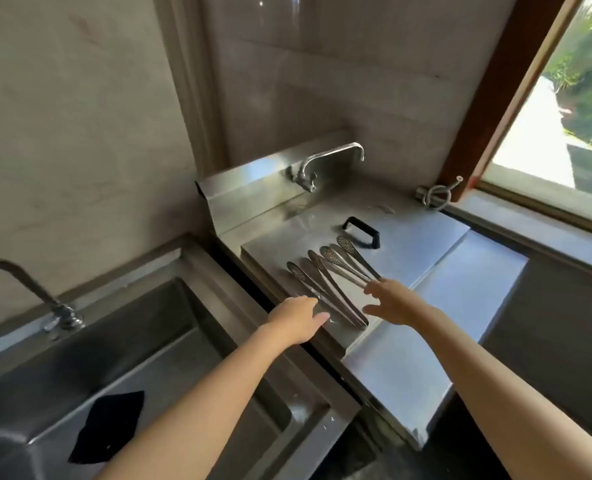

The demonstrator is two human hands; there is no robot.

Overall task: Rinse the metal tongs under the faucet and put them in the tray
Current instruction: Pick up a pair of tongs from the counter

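Note:
Several metal tongs [325, 285] lie side by side on a flat steel tray [280, 247] on the counter, their perforated heads pointing away from me. My left hand [296, 320] hovers just left of the nearest tongs, fingers relaxed, holding nothing. My right hand [389, 301] reaches in from the right with fingers spread, its fingertips at the handle ends of the far tongs [351, 259]. A faucet [329, 161] juts from the backsplash behind the tray. A second faucet [28, 292] stands over the deep sink [121, 348] at the left.
A black handle [362, 232] sits on the steel surface beyond the tongs. A black cloth [109, 426] lies in the sink. A coiled hose fitting [438, 195] rests by the window sill at the right. Bare steel counter [460, 306] extends right of the tray.

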